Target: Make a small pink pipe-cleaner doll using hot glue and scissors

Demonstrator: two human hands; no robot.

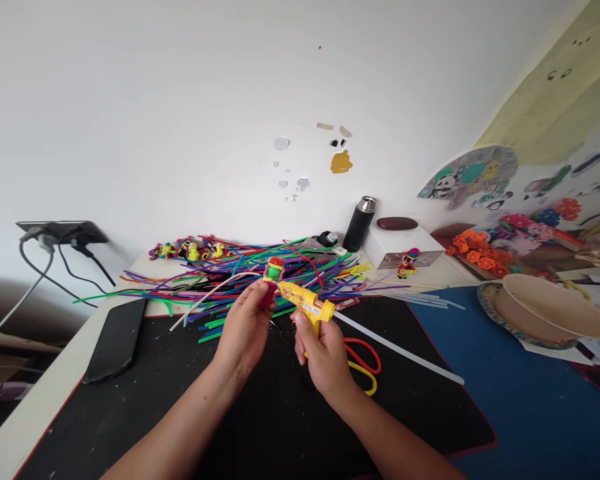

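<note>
My left hand (247, 320) pinches a small figure (274, 272) with a green face, red top and dark red body, seemingly made of pipe cleaners. In my right hand (325, 347) is a yellow hot glue gun (300, 297), its fingers wrapped round the handle. The gun's nozzle points left at the figure's side; whether it touches I cannot tell. A long whitish glue stick (400, 347) sticks out of the gun's back end. Scissors (367, 360) with red and yellow handles lie on the black mat (180, 413), just right of my right hand.
Many coloured pipe cleaners (215, 283) spread along the wall. A phone (116, 340) lies at left. Several small figures (190, 249) sit at the back left, another (408, 263) by a white box (405, 243). A black thermos (360, 225) and a bowl (550, 310) stand to the right.
</note>
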